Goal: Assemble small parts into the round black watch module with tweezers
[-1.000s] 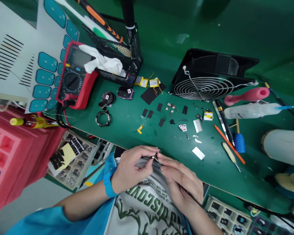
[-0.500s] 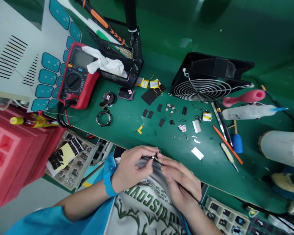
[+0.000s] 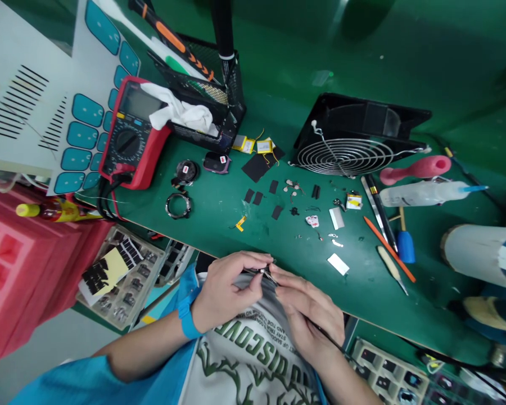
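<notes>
Close to my body, just off the bench's front edge, both hands meet. My left hand (image 3: 231, 289) is closed, pinching a small dark part with a shiny spot (image 3: 262, 271) between thumb and fingers; most of it is hidden. My right hand (image 3: 310, 309) is closed round a slim tool with a metal tip (image 3: 270, 277); a dark, cord-like length runs back from it over the wrist. The tip points at the small part, though I cannot tell whether they touch. On the bench ahead lies a small yellow-orange flex piece (image 3: 240, 223).
On the green bench (image 3: 219, 242) are a round watch case ring (image 3: 178, 206), several small parts, a white block (image 3: 338, 264), a fan (image 3: 346, 154), an orange stick (image 3: 390, 248) and a blue-headed tool (image 3: 405, 246). A red multimeter (image 3: 130, 132) leans at left. Parts trays (image 3: 124, 315) sit below.
The view has shifted slightly. Both hands keep nearly the same pose and hold, and the bench items stay where they were.
</notes>
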The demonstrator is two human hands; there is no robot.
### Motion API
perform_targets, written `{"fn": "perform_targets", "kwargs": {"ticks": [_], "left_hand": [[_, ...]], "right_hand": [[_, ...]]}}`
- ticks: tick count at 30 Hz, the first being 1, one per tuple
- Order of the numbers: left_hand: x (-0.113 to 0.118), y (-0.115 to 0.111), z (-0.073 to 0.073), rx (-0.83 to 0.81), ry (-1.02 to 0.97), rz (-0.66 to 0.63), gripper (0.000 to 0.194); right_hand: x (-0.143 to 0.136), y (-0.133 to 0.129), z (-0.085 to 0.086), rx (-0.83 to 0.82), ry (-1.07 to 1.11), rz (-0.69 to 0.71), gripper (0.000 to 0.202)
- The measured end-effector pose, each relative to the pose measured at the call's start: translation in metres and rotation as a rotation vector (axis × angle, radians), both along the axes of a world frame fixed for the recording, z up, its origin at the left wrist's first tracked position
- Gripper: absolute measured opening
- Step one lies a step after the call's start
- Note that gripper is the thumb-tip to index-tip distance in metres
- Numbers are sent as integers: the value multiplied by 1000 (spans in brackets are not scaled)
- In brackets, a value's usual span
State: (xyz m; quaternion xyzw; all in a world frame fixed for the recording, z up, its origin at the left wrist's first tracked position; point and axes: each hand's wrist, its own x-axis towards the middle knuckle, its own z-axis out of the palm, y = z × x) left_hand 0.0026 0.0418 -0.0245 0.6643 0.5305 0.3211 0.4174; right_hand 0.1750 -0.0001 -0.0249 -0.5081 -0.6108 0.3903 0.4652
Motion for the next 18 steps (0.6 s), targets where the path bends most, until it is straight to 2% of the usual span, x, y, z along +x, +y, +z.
{"fn": "perform_targets", "kwargs": {"ticks": [10,18], "left_hand": [[1,1,0,16,-8,0,19],[1,1,0,26,-12,5,21]], "right_hand": [[-1,4,7,-3,-40,23,37],[-1,0,2,-1,-18,5,41]]}}
